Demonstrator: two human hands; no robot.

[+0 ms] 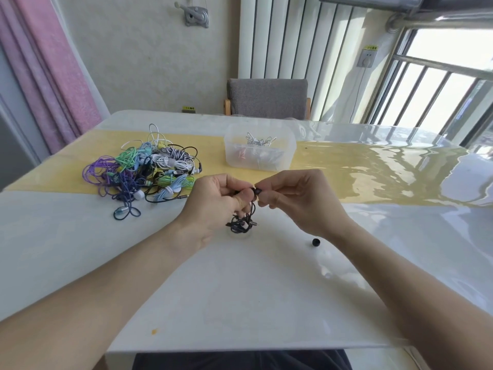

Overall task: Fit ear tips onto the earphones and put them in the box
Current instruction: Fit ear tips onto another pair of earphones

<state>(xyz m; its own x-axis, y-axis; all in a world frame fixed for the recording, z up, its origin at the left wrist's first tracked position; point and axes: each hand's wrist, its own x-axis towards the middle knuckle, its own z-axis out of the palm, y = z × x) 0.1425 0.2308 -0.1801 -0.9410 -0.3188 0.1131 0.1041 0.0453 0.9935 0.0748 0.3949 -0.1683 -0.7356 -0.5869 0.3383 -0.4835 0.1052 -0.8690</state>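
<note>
My left hand (213, 201) grips a black earphone, its bundled black cord (241, 222) hanging down to the table. My right hand (290, 198) pinches a small black ear tip (257, 190) against the earbud between the two hands. A second black ear tip (316, 242) lies loose on the white table to the right. A pile of tangled earphones (144, 172) in purple, green, blue, white and black lies at the left. Behind the hands stands a clear plastic box (260, 146) with a few earphones inside.
The white glossy table (240, 289) has a yellow runner (360, 158) across it. A grey chair (268, 97) stands behind the far edge. A window with bars is at the right, a pink curtain at the left.
</note>
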